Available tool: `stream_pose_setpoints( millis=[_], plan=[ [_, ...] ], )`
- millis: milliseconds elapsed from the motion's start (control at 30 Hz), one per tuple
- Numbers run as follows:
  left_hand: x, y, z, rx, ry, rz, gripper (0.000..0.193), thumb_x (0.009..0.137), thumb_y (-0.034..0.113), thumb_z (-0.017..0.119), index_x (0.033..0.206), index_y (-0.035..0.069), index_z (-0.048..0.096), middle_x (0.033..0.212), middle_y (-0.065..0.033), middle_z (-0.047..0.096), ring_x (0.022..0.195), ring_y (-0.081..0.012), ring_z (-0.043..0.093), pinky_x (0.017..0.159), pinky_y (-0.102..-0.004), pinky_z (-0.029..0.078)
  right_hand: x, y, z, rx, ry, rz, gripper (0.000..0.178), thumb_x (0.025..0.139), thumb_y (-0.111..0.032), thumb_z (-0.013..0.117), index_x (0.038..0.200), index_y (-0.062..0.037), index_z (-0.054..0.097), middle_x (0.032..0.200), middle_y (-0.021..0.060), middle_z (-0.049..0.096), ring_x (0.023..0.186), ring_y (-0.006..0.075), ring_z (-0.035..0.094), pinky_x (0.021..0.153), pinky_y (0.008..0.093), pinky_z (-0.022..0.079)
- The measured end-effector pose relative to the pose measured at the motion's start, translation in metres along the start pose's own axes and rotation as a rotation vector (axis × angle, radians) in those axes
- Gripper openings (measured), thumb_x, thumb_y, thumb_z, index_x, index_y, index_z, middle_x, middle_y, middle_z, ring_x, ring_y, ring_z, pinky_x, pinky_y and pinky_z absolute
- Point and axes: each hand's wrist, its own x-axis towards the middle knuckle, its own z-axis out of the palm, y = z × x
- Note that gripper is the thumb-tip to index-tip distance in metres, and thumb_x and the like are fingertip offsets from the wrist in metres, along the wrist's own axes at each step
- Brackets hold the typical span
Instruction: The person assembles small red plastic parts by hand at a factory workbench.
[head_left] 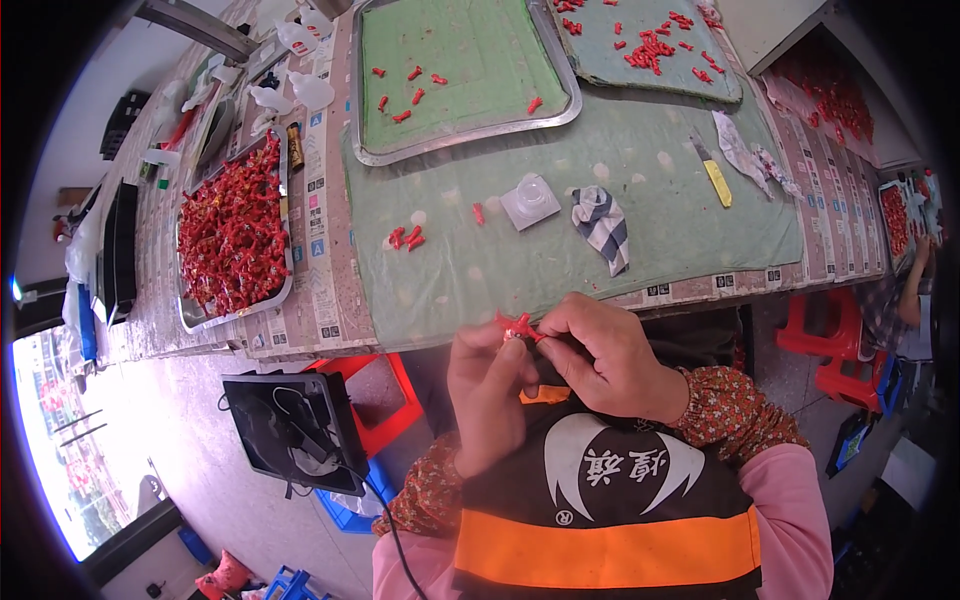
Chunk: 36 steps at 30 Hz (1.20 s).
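Note:
Near the table's front edge, my left hand (488,385) pinches a small red figurine (516,325) between thumb and fingers. My right hand (610,355) is closed at the figurine's right end, its thumb and forefinger pressed together on it. Whether a small tool is also between the right fingers cannot be made out. Beyond my hands, on the green cloth, lie a few loose red pieces (407,238) and a single red piece (478,213). A white square block with a clear round dish (531,203) and a crumpled striped rag (602,228) are close by.
A metal tray lined in green (366,90) holds several red pieces; another cloth-covered board (650,85) bears more. At left stands a tray heaped with red figurines (235,230). A yellow-handled knife (717,183) lies at right. Red stools (835,345) and a co-worker (905,290) are farther right.

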Motion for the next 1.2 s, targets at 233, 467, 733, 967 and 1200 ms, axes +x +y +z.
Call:
stream_pose_setpoints(
  millis=[233, 467, 733, 967, 1200],
  plan=[
    [0.003, 0.001, -0.004, 0.081, -0.005, 0.012, 0.019, 0.094, 0.006, 0.059, 0.112, 0.007, 0.052, 0.088, -0.0041, 0.059, 0.071, -0.0093, 0.056, 0.057, -0.0233, 0.048, 0.007, -0.006, -0.015, 0.106, -0.109, 0.137, 0.011, 0.085, 0.000, 0.064, 0.094, -0.0004, 0.058, 0.079, 0.0053, 0.056, 0.065, 0.0120, 0.055, 0.058, 0.0255, 0.044],
    [0.002, 0.007, -0.001, 0.130, -0.006, -0.055, 0.021, 0.096, 0.010, 0.057, 0.116, 0.006, 0.052, 0.089, -0.0025, 0.057, 0.073, -0.0085, 0.055, 0.061, -0.0236, 0.049, 0.022, 0.002, -0.022, 0.203, -0.033, 0.147, 0.010, 0.088, 0.000, 0.061, 0.098, -0.0006, 0.059, 0.082, 0.0025, 0.055, 0.069, 0.0068, 0.053, 0.060, 0.0228, 0.043],
    [0.002, 0.005, -0.003, 0.151, -0.047, -0.083, 0.021, 0.096, 0.011, 0.059, 0.115, 0.005, 0.053, 0.090, -0.0036, 0.058, 0.072, -0.0087, 0.055, 0.062, -0.0244, 0.049, 0.031, 0.005, -0.019, 0.155, -0.103, 0.045, 0.012, 0.087, 0.001, 0.062, 0.098, -0.0013, 0.060, 0.085, 0.0058, 0.056, 0.071, 0.0132, 0.056, 0.064, 0.0262, 0.044],
    [0.004, 0.009, 0.000, 0.154, -0.018, -0.091, 0.017, 0.096, 0.014, 0.059, 0.110, 0.005, 0.054, 0.087, -0.0017, 0.060, 0.067, -0.0067, 0.055, 0.058, -0.0209, 0.047, 0.034, 0.006, -0.012, 0.157, -0.151, 0.011, 0.007, 0.087, 0.001, 0.060, 0.093, -0.0019, 0.060, 0.081, 0.0074, 0.056, 0.070, 0.0177, 0.056, 0.063, 0.0284, 0.044],
    [0.008, 0.015, -0.001, 0.171, -0.091, -0.132, 0.016, 0.097, 0.013, 0.059, 0.109, 0.004, 0.054, 0.087, 0.0002, 0.058, 0.068, -0.0043, 0.052, 0.059, -0.0189, 0.044, 0.037, -0.007, -0.014, 0.132, -0.114, 0.008, 0.005, 0.087, 0.001, 0.059, 0.092, -0.0009, 0.059, 0.080, 0.0087, 0.056, 0.067, 0.0189, 0.057, 0.060, 0.0286, 0.044]
  ],
)
